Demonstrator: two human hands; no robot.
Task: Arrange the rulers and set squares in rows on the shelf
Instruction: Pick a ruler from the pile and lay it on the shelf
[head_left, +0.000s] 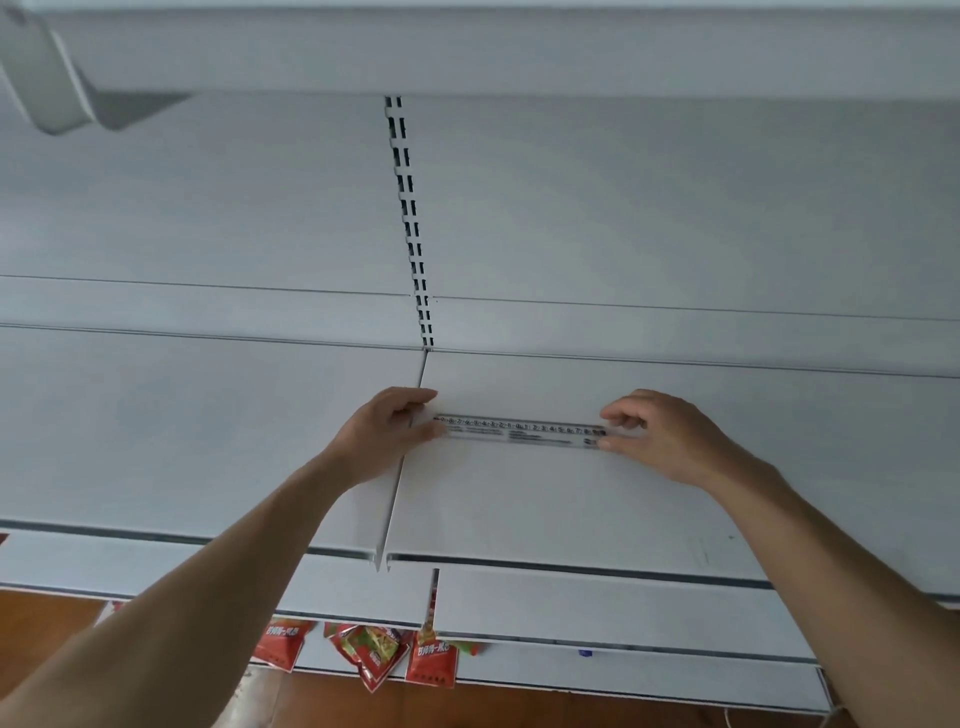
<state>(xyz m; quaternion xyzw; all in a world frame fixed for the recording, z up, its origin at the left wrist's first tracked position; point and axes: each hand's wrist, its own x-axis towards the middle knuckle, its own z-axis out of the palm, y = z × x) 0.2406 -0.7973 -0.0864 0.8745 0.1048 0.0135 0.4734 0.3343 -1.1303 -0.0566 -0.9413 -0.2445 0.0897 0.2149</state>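
Head view: where is the ruler?
— A clear plastic ruler with black numerals (519, 432) lies along the white metal shelf (571, 499), running from nine o'clock to three o'clock, just right of the seam between two shelf boards.
— And the hands?
— The left hand (387, 428) has its grip closed on the nine o'clock end, thumb and fingers pinching it. The right hand (660, 436) pinches the three o'clock end likewise.
— Does it rest on the shelf?
— I cannot tell whether it touches or sits just above.
— What else?
— A slotted white upright (410, 218) rises at twelve o'clock from the ruler. Red snack packets (371, 657) show below the shelf's front edge at six o'clock, beside a brown wooden floor (41, 623).
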